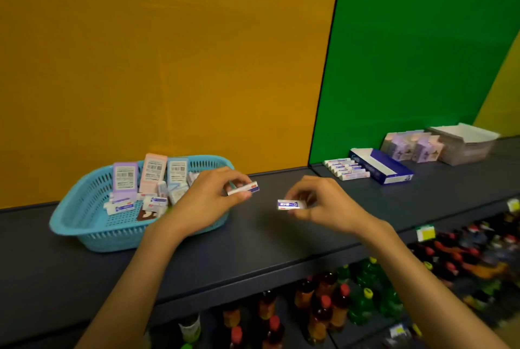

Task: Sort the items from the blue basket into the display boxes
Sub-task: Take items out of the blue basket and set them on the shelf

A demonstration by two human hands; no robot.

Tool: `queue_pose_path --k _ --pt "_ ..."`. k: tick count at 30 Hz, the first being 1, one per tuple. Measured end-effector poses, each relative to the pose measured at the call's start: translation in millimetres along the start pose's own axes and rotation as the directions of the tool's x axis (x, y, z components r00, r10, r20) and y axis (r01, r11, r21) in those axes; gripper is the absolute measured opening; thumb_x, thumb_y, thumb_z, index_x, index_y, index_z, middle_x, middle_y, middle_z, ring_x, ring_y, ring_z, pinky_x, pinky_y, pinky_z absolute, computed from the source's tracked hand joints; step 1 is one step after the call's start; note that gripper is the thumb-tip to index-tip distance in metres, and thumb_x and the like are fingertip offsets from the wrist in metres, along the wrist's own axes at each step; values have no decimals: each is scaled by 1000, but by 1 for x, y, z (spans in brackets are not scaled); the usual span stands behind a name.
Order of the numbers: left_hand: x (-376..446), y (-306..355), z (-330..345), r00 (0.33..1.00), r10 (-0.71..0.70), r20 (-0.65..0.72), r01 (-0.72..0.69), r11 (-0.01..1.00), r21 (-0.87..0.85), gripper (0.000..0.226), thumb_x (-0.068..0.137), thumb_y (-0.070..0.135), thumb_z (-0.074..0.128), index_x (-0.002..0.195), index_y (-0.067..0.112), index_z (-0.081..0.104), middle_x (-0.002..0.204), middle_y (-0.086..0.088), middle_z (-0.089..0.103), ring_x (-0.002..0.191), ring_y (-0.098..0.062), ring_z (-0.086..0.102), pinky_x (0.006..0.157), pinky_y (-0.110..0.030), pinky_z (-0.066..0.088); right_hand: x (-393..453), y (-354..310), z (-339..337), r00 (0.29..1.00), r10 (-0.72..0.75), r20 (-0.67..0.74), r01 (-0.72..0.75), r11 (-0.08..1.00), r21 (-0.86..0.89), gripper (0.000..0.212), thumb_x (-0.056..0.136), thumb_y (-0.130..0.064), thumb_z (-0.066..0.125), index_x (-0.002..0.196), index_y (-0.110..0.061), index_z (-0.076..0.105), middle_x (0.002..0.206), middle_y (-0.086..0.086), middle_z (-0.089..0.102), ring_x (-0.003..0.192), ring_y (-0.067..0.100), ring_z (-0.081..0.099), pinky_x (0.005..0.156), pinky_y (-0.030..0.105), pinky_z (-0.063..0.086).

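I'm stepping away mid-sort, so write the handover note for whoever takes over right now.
Left hand pinches a small white box just past the blue basket.
Right hand pinches another white-and-purple box above the shelf.
Done: a row of matching boxes lies beside the blue display box; the pastel display box holds packs.
Left: place both held boxes, then sort the tall cards and small boxes remaining in the basket.

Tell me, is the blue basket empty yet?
Not empty. The blue basket still holds several small boxes, some standing up, some lying flat.
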State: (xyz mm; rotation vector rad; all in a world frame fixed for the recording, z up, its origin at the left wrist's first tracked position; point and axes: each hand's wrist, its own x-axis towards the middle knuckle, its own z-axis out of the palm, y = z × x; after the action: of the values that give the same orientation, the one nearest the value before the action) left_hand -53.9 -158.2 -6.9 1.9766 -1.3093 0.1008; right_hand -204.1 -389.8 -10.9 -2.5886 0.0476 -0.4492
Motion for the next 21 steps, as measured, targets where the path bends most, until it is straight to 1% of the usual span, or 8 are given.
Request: queue_pose_path --k 2,4,7,9,13,16,21 --pt "9 23 27 1000 7 8 -7 1000 -4 17 91 32 70 108 33 71 99 15 66 90 -3 60 71 -14 45 -24 23 -20 1000 31 4 -31 999 8 22 73 -17 81 91 -27 74 89 -10 69 82 9 63 71 35 53" --pt "18 43 53 999 17 27 -16 1000 -12 17 91 31 70 108 32 71 98 14 66 89 -4 60 71 -15 44 -45 47 -38 998 64 2 -64 998 15 20 73 -19 84 88 -27 73 86 -10 70 79 8 63 70 33 53" --pt "33 69 93 999 19 40 -19 1000 9 17 91 34 70 108 36 70 97 15 64 89 -4 61 76 -26 49 -75 81 -62 995 96 -17 -95 994 44 21 72 -27 89 85 -29 72 85 -11 72 80 7 64 70 30 52" --pt "42 84 118 999 7 39 -8 1000 19 17 92 37 68 108 38 69 97 16 63 90 -3 60 78 -34 51 -93 102 -75 994 102 -28 -100 993 66 22 71 -27 89 86 -29 73 87 -11 72 81 6 64 73 28 52" --pt "60 109 166 998 3 55 -6 998 55 15 94 40 62 109 41 65 98 17 60 90 -5 59 79 -42 51 -121 139 -94 992 113 -47 -108 990 96 21 77 -27 86 94 -28 74 94 -7 68 85 8 64 79 32 53" --pt "77 124 191 998 -21 64 14 994 105 15 96 39 61 109 40 65 98 17 59 89 -5 57 80 -41 51 -130 162 -104 992 108 -62 -102 991 84 20 81 -27 82 99 -28 75 96 -7 65 87 7 63 81 30 52" --pt "110 136 217 999 -15 44 6 980 198 16 98 41 57 112 39 64 100 15 59 93 -8 52 81 -36 48 -122 197 -119 990 110 -85 -105 993 60 18 82 -28 81 98 -32 73 97 -13 65 91 3 61 83 28 52"
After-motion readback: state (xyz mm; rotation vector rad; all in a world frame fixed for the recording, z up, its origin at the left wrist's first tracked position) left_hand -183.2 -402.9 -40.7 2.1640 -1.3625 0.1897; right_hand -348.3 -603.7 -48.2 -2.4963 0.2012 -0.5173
